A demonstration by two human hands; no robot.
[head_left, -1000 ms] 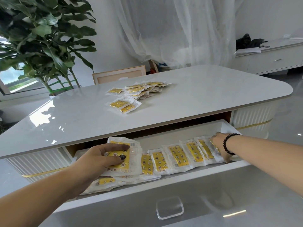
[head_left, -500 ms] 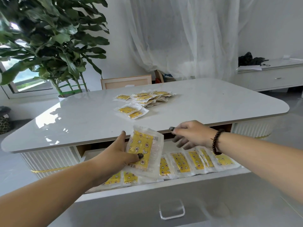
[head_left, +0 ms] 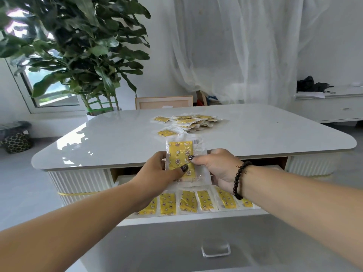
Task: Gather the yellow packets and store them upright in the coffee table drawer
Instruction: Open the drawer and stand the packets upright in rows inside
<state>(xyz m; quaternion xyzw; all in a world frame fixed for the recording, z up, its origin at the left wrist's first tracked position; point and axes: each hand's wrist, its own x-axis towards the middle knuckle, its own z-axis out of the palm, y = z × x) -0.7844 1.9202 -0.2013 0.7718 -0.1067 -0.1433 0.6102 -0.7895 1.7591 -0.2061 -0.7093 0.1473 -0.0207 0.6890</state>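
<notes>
Both hands hold a small stack of yellow packets (head_left: 181, 154) upright above the open coffee table drawer (head_left: 196, 216). My left hand (head_left: 157, 173) grips the stack's left edge, thumb on its front. Opposite it, my right hand (head_left: 218, 167), with a dark bead bracelet at the wrist, pinches the right edge. A row of several yellow packets (head_left: 188, 202) stands in the drawer below. A loose pile of yellow packets (head_left: 188, 122) lies on the white tabletop (head_left: 117, 142) beyond.
The drawer front has a clear handle (head_left: 215, 250). A large potted plant (head_left: 78, 55) stands behind the table's left side, with a framed panel (head_left: 163, 102) and sheer curtain behind. A white sideboard (head_left: 334, 107) stands at the right; a patterned bag (head_left: 17, 142) sits on the floor, left.
My left hand lifted the stack out of the drawer and raised it. My right hand left the row's right end and came across to pinch the stack. The view tilted upward.
</notes>
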